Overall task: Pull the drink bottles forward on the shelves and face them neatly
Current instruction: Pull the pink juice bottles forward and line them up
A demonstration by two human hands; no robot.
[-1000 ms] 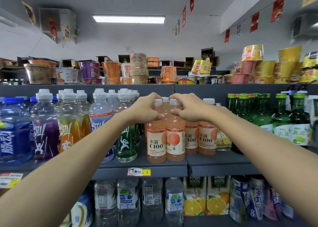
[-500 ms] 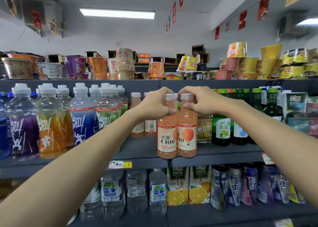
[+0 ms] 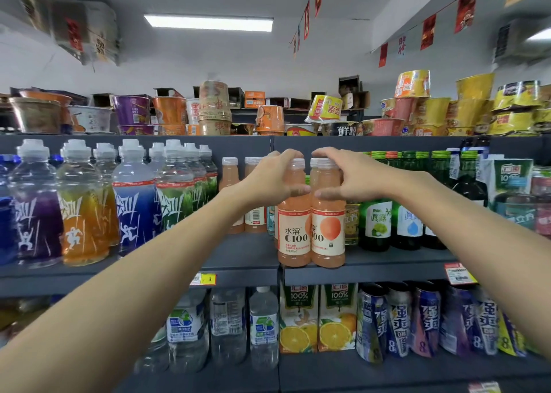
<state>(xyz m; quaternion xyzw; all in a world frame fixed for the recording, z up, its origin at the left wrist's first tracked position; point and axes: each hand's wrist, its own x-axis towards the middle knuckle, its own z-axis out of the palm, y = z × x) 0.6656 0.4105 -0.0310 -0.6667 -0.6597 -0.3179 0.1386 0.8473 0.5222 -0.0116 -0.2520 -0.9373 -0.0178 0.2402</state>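
The left "水溶 C100" bottle (image 3: 293, 231) is gripped at the neck by the left hand (image 3: 268, 181), the right bottle (image 3: 328, 234) by the right hand (image 3: 354, 178).

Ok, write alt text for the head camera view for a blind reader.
A person's left hand grips the neck of the left C100 bottle and the right hand the right C100 bottle, both peach-coloured, upright at the front edge of a grey shelf. Sports drinks stand to their left, green bottles to their right.
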